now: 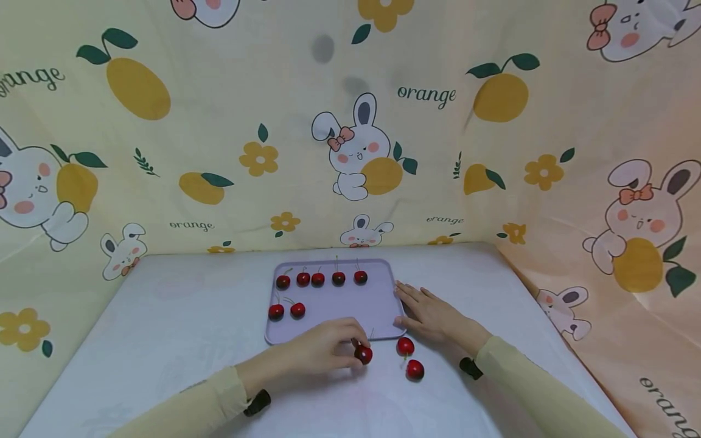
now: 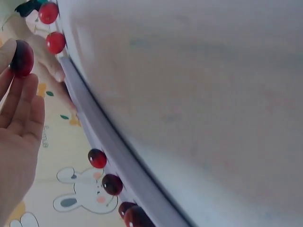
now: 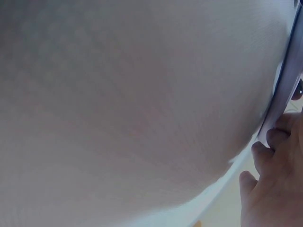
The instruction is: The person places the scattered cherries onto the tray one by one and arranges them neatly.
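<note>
My left hand [image 1: 328, 347] pinches a dark red cherry [image 1: 364, 354] between thumb and fingers, just in front of the tray's near edge. The left wrist view also shows this cherry [image 2: 22, 59] at the fingertips. The lilac tray [image 1: 350, 310] holds several stemmed cherries: a row along its far side and two more, including a cherry [image 1: 298, 310], at the left. My right hand [image 1: 429, 313] rests against the tray's right edge with its fingers extended. Close to that hand, a cherry [image 1: 405, 347] and another cherry [image 1: 415, 370] lie on the table.
A white cloth covers the table [image 1: 181, 340]. Behind and beside it hangs a cream backdrop [image 1: 219, 121] printed with rabbits, oranges and flowers. A black band [image 1: 257, 403] is on the left wrist, and another black band [image 1: 471, 368] on the right.
</note>
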`<action>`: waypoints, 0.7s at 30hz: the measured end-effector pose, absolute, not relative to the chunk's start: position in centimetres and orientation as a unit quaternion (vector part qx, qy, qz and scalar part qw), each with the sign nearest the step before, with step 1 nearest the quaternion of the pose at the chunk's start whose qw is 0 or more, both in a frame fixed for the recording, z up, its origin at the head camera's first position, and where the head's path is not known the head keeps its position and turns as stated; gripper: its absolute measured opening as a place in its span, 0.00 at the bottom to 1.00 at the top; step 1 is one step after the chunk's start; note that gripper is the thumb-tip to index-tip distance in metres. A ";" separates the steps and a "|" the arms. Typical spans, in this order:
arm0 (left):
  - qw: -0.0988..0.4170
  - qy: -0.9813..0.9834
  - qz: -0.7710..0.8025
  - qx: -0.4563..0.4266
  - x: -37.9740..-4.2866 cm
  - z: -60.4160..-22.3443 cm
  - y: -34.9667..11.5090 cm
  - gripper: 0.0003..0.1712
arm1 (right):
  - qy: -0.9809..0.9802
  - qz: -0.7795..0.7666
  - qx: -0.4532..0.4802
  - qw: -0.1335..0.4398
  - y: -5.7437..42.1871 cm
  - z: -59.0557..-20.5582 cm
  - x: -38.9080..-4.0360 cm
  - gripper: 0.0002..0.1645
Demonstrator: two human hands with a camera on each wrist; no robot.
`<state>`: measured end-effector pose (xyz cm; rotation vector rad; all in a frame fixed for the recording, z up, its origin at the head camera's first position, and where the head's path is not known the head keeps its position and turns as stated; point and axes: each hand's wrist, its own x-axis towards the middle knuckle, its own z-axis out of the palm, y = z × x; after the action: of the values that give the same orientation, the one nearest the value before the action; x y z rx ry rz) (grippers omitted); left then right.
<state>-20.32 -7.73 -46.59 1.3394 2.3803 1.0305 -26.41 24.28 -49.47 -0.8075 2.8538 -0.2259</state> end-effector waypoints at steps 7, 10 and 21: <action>0.093 0.827 0.380 0.404 -21.4 -46.3 -8.8 0.15 | 0.957 -0.077 -0.264 0.093 24.2 -49.5 -26.4 0.53; 0.083 0.836 0.385 0.383 -22.0 -46.4 -9.4 0.15 | 0.957 -0.076 -0.264 0.094 24.2 -49.6 -26.4 0.54; 0.021 0.867 0.359 0.343 -24.3 -47.0 -12.3 0.17 | 0.957 -0.072 -0.264 0.092 24.3 -49.6 -26.5 0.54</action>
<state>-24.34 -12.27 -47.05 1.0648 2.6893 1.1146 -26.50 24.25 -49.62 -0.7854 2.8440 -0.2130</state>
